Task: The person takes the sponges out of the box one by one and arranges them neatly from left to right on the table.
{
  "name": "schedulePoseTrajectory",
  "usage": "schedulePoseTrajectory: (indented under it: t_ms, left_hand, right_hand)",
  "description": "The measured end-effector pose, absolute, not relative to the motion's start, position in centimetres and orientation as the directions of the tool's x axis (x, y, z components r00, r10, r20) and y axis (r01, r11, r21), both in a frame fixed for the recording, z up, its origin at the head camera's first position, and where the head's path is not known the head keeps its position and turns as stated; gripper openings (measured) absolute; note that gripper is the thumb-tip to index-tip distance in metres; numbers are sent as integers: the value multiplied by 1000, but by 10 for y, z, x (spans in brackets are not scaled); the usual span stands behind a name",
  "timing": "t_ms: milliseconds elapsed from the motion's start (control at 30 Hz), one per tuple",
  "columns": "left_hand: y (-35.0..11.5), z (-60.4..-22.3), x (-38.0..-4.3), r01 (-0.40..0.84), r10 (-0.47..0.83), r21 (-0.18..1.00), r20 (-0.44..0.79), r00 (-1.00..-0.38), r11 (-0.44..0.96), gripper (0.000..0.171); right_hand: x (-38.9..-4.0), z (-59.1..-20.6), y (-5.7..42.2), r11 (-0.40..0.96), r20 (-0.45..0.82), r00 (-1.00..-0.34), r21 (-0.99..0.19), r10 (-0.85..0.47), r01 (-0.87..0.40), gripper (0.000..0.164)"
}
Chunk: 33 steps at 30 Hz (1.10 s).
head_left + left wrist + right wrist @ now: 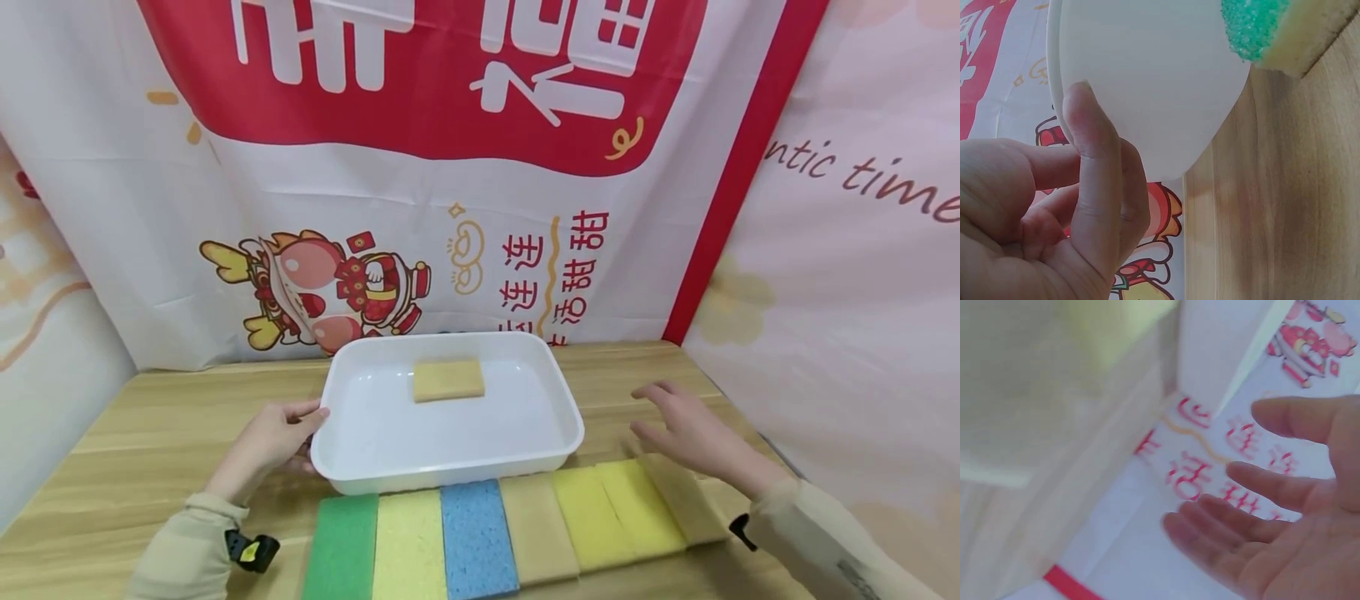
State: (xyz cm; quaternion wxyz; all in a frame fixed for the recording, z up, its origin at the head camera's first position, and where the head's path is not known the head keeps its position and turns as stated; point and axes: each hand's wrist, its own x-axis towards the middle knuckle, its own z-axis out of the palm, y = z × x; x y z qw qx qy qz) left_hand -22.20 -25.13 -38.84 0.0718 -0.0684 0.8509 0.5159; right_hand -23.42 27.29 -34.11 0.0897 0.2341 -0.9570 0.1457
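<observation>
A white rectangular tray [442, 433] stands on the table, with one tan sponge [448, 380] lying toward its back wall. My left hand [273, 437] grips the tray's left rim between thumb and fingers; the left wrist view shows the thumb [1094, 134] on the rim. To the right of the tray, my right hand [686, 425] hovers with its fingers spread and holds nothing. Below it is the right end of a row of sponges, where a tan sponge [686, 504] lies beside a yellow sponge [641, 508]. In the right wrist view the palm [1310, 550] is bare.
Along the tray's front, the row runs leftward through another yellow sponge [592, 517], a tan one, a blue sponge [478, 537], a pale yellow sponge [410, 546] and a green sponge [342, 546]. A printed cloth backdrop [420, 183] hangs behind the wooden table [165, 442].
</observation>
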Motion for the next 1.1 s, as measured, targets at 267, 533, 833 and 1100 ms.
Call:
schedulePoseTrajectory:
  t_ms: [267,533,833,1100]
  left_hand:
    - [-251,-385,-224,-178,-34,864,-184,-982,470,54]
    - [-252,-388,-222,-179,-38,868,-183,-982,464,52]
    - [-254,-391,-222,-190,-45,867,-191,-981,460,51]
    - [-253,-392,-223,-190,-46,872,-190,-981,451,52]
  right_hand:
    - [-241,-316,217,793,310,-815,-230,-490,-564,47]
    - [-255,-303,167,713,148,-743,-211,-653,-669,60]
    - [-287,-296,112,643,9,-647,-96,-762,-759,70]
    - [-310,-293,66,685,-175,-667,-70,-724,-725,81]
